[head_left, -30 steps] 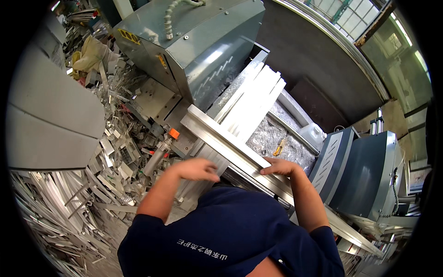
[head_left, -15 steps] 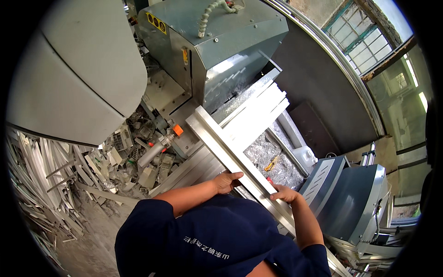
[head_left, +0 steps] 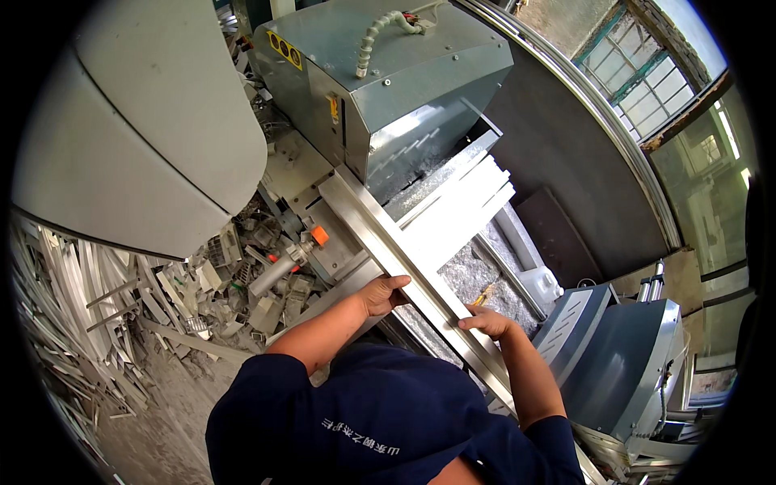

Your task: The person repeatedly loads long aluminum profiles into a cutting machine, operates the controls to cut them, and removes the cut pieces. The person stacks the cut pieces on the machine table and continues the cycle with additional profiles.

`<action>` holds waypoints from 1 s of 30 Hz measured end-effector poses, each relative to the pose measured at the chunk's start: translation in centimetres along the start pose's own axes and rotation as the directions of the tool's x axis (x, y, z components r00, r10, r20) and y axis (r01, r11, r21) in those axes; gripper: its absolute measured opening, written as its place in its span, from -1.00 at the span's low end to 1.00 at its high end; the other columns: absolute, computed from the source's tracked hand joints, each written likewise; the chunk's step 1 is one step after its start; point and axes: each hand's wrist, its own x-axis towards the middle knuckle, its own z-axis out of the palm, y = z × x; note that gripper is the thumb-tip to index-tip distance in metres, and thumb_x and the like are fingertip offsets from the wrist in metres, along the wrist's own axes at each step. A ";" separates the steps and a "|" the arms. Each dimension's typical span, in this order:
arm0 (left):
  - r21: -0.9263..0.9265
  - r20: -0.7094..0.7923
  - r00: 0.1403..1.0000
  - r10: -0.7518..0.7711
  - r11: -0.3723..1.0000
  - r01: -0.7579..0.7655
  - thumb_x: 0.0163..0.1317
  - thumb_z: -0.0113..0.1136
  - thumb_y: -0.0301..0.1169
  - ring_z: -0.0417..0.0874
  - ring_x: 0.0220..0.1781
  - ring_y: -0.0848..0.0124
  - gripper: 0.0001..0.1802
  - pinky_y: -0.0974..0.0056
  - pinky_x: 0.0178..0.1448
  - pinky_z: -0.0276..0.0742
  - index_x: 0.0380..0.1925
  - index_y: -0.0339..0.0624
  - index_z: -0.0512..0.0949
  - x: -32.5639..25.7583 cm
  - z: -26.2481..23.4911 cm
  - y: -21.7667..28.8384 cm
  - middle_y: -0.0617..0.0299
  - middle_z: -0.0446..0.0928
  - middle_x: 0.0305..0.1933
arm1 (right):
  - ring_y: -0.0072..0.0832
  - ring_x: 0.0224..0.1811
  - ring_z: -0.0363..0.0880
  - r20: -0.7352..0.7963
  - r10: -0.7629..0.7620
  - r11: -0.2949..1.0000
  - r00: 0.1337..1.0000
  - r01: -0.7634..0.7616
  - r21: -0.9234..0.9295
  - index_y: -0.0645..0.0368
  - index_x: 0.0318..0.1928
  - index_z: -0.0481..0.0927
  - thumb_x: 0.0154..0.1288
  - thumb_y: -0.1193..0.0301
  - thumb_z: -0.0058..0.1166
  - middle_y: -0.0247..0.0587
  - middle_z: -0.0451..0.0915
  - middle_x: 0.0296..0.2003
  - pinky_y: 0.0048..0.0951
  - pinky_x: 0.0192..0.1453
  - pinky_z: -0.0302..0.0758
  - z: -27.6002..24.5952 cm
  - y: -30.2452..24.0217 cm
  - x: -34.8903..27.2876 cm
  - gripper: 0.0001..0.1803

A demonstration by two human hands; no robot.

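A long silver metal profile [head_left: 420, 276] runs slantwise from the machine's bed down past my right side. My left hand [head_left: 383, 296] is closed on its near left edge, thumb on top. Farther down the same profile, my right hand [head_left: 488, 322] grips the opposite edge, its fingertips resting on the upper face. The profile's far end lies beside a grey-green machine housing [head_left: 428, 85]. Just beyond it, several bright white bars [head_left: 465, 217] lie side by side. Left of the profile sits a clamp cylinder [head_left: 279, 271] with an orange knob [head_left: 319, 235].
Scrap offcuts [head_left: 242, 283] and long thin strips [head_left: 89, 315] heap up at the left, below a large pale cover [head_left: 153, 121]. A second machine housing [head_left: 618, 368] stands at the right. Metal shavings [head_left: 469, 275] coat the bed, near a white plastic jug [head_left: 540, 284].
Both hands have moved the profile away from me and leftward, and its far end now lies closer to the machine housing. My view has shifted slightly.
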 end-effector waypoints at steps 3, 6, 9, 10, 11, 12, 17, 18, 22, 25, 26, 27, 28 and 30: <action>0.017 -0.011 1.000 0.003 1.000 -0.003 0.09 0.47 -0.12 0.61 0.18 0.24 -0.31 0.08 0.38 0.46 0.17 -0.18 0.46 0.0 -0.1 0.2 0.13 0.58 0.12 | -0.30 0.28 0.40 0.007 -0.006 1.000 1.000 0.006 -0.029 0.33 0.37 0.32 -0.02 0.04 0.44 -0.05 0.51 0.19 -0.31 0.42 0.22 0.3 -0.7 -0.2 0.01; -0.012 0.012 1.000 -0.010 1.000 0.010 0.13 0.44 -0.19 0.60 0.17 0.24 -0.37 0.04 0.35 0.48 0.17 -0.15 0.47 0.1 -0.3 0.1 0.15 0.58 0.12 | -0.30 0.28 0.40 0.026 -0.008 1.000 1.000 0.009 -0.021 0.33 0.37 0.31 -0.02 0.04 0.43 -0.05 0.51 0.19 -0.31 0.42 0.22 0.8 -1.4 -0.7 0.02; -0.022 0.058 0.998 0.005 1.000 -0.004 0.12 0.45 -0.18 0.61 0.17 0.25 -0.37 0.06 0.35 0.48 0.17 -0.15 0.47 0.2 -0.1 0.1 0.16 0.59 0.12 | -0.28 0.26 0.41 -0.042 0.004 1.000 0.999 -0.005 -0.015 0.37 0.36 0.32 -0.04 0.00 0.44 -0.03 0.51 0.19 -0.33 0.41 0.21 1.2 -1.2 -1.1 0.05; -0.021 0.055 0.999 -0.003 1.000 0.004 0.13 0.45 -0.18 0.61 0.17 0.25 -0.37 0.06 0.36 0.48 0.17 -0.15 0.48 0.3 -0.1 0.0 0.16 0.59 0.12 | -0.28 0.25 0.42 -0.075 0.009 1.000 0.997 -0.010 -0.015 0.39 0.35 0.32 -0.06 -0.02 0.44 -0.03 0.52 0.18 -0.34 0.41 0.22 1.3 -1.1 -1.2 0.06; -0.020 0.052 0.999 -0.013 1.000 0.014 0.13 0.45 -0.17 0.61 0.17 0.25 -0.37 0.06 0.36 0.47 0.16 -0.15 0.48 0.4 -0.2 -0.1 0.16 0.59 0.12 | -0.22 0.26 0.44 -0.149 -0.036 0.992 0.988 0.017 -0.122 0.35 0.37 0.30 -0.02 -0.06 0.42 0.05 0.50 0.20 -0.30 0.39 0.27 1.3 -1.1 -1.8 0.06; -0.018 0.040 0.999 -0.017 1.000 0.018 0.13 0.45 -0.17 0.61 0.17 0.25 -0.37 0.06 0.36 0.47 0.16 -0.14 0.48 0.3 -0.5 -0.1 0.16 0.59 0.12 | -0.19 0.26 0.44 -0.218 -0.051 0.977 0.975 0.003 -0.213 0.32 0.38 0.29 -0.01 -0.08 0.41 0.07 0.49 0.20 -0.28 0.38 0.29 1.8 -1.7 -2.5 0.07; -0.036 0.053 0.998 -0.018 0.999 0.020 0.09 0.48 -0.15 0.59 0.21 0.25 -0.32 0.08 0.38 0.45 0.17 -0.17 0.47 0.4 -0.5 0.0 0.13 0.58 0.15 | -0.06 0.20 0.52 -0.485 -0.270 0.780 0.832 -0.107 -0.617 0.23 0.42 0.25 -0.01 -0.14 0.41 0.15 0.48 0.20 -0.21 0.28 0.43 4.7 -1.0 -6.0 0.11; -0.044 0.051 0.998 -0.030 0.998 0.032 0.09 0.48 -0.16 0.58 0.21 0.25 -0.33 0.07 0.38 0.45 0.17 -0.16 0.47 0.6 -0.8 -0.1 0.14 0.58 0.15 | -0.05 0.19 0.52 -0.507 -0.332 0.699 0.795 -0.154 -0.698 0.24 0.42 0.25 -0.01 -0.14 0.42 0.16 0.48 0.19 -0.20 0.27 0.44 5.8 -1.4 -7.1 0.11; -0.059 0.015 0.999 -0.052 0.997 0.053 0.10 0.49 -0.17 0.57 0.20 0.26 -0.33 0.07 0.39 0.43 0.17 -0.14 0.47 0.2 -0.7 0.4 0.18 0.58 0.13 | 0.05 0.37 0.31 -0.634 -0.445 0.613 0.632 -0.301 -0.730 0.25 0.38 0.26 -0.04 -0.03 0.46 0.16 0.33 0.33 -0.12 0.42 0.31 8.4 0.4 -9.7 0.07; -0.068 0.025 0.996 -0.081 0.994 0.082 0.11 0.48 -0.15 0.55 0.22 0.25 -0.32 0.06 0.40 0.41 0.19 -0.12 0.45 0.5 -0.9 0.2 0.19 0.56 0.15 | 0.04 0.41 0.23 -0.714 -0.519 0.607 0.470 -0.385 -0.695 0.27 0.34 0.29 -0.10 0.03 0.49 0.12 0.33 0.31 -0.03 0.50 0.14 9.7 3.3 -10.8 0.05; -0.070 0.037 0.994 -0.102 0.992 0.104 0.11 0.47 -0.14 0.54 0.23 0.25 -0.32 0.05 0.41 0.41 0.20 -0.11 0.45 0.6 -1.2 -0.1 0.19 0.55 0.16 | 0.05 0.41 0.22 -0.732 -0.543 0.594 0.412 -0.427 -0.682 0.27 0.33 0.29 -0.11 0.04 0.50 0.11 0.33 0.31 -0.01 0.51 0.11 10.3 4.1 -11.1 0.05; -0.097 0.026 0.990 -0.140 0.985 0.142 0.15 0.42 -0.10 0.49 0.28 0.23 -0.30 0.01 0.43 0.38 0.25 -0.09 0.41 0.5 -1.5 -0.5 0.18 0.51 0.22 | 0.06 0.43 0.16 -0.762 -0.537 0.614 0.362 -0.451 -0.647 0.25 0.33 0.29 -0.13 0.09 0.52 0.09 0.32 0.31 0.03 0.53 0.05 10.8 4.8 -11.1 0.04; -0.081 0.006 0.988 -0.156 0.984 0.156 0.17 0.34 0.04 0.45 0.31 0.19 -0.23 -0.05 0.44 0.34 0.29 -0.10 0.36 0.1 -2.1 -0.9 0.15 0.47 0.27 | 0.06 0.45 0.13 -0.788 -0.513 0.644 0.340 -0.454 -0.616 0.24 0.34 0.28 -0.12 0.10 0.52 0.10 0.26 0.35 0.01 0.53 0.08 11.3 5.1 -11.1 0.04; -0.044 -0.016 0.976 -0.219 0.975 0.218 0.20 0.17 0.26 0.40 0.37 0.07 -0.12 -0.19 0.45 0.27 0.34 -0.12 0.30 -1.1 -3.1 -1.7 0.07 0.42 0.33 | 0.10 0.44 0.14 -0.830 -0.481 0.730 0.283 -0.395 -0.558 0.24 0.32 0.31 -0.04 0.00 0.46 0.11 0.25 0.36 0.05 0.53 0.04 12.5 5.4 -11.4 0.00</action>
